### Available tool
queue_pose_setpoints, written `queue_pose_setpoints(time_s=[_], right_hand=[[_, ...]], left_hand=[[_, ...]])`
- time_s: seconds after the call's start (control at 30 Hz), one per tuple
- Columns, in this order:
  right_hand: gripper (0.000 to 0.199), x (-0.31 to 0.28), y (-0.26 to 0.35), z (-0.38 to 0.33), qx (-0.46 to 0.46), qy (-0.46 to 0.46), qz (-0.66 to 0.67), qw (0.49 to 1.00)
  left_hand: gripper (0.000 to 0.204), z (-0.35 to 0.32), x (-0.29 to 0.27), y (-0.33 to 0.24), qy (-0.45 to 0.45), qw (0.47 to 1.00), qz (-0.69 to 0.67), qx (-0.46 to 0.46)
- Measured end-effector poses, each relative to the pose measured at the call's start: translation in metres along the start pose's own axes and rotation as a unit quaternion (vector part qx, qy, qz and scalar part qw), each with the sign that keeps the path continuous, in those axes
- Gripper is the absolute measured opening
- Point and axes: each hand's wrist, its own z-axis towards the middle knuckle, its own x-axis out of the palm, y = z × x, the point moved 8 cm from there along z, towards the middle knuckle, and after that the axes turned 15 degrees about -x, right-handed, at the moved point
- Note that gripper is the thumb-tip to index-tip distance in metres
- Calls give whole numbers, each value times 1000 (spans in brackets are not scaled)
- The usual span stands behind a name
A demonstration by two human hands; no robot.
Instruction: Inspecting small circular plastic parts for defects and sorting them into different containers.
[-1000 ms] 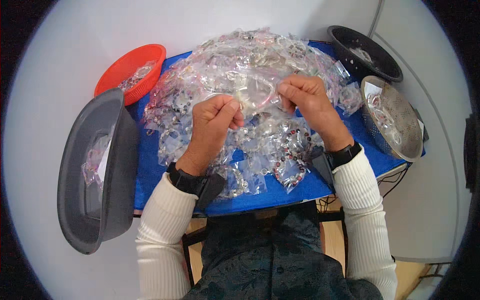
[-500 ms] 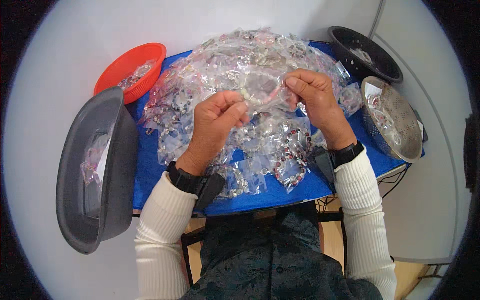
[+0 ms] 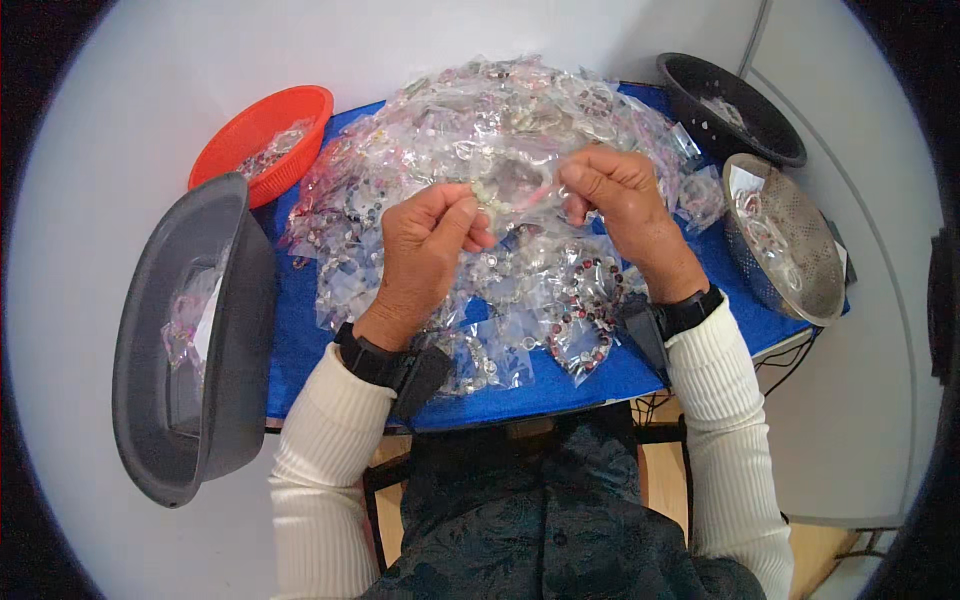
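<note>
Between my hands, a clear plastic bag (image 3: 520, 188) with a pale green, white and pink beaded bracelet is stretched above a heap of bagged jewellery (image 3: 500, 110). My left hand (image 3: 428, 245) is closed in a pinch at the bag's left side, by the pale beads. At its right side, the thumb and fingers of my right hand (image 3: 622, 205) pinch the plastic. Nearer me lie a bagged bracelet of dark red beads (image 3: 583, 318) and a bagged one of silvery beads (image 3: 485, 362).
On the left are a red basket (image 3: 313, 103) and a deep grey tub (image 3: 243, 300), both holding bags. A black basket (image 3: 785, 140) and a perforated metal colander (image 3: 818, 240) with bags stand on the right. Blue cloth (image 3: 520, 403) covers the table. Dark cables (image 3: 790, 360) hang at its right edge.
Both hands have shifted slightly left with the bagged bracelet. My right hand has also dropped a little and turned. The containers and heap look unchanged.
</note>
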Motion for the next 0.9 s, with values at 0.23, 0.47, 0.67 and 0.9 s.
queue_pose_setpoints(time_s=[0.23,0.47,0.67,0.9], right_hand=[[19,1,-3,0,19,38,-20,999],[19,-7,1,0,12,-8,-15,1000],[22,-3,1,-1,2,-5,-4,1000],[26,2,2,-2,45,5,38,998]], left_hand=[[15,4,-6,2,17,999,32,-8],[14,2,-6,8,12,997,-64,-40],[14,1,-3,8,17,983,-170,-63],[13,5,-7,7,10,993,-115,-12]])
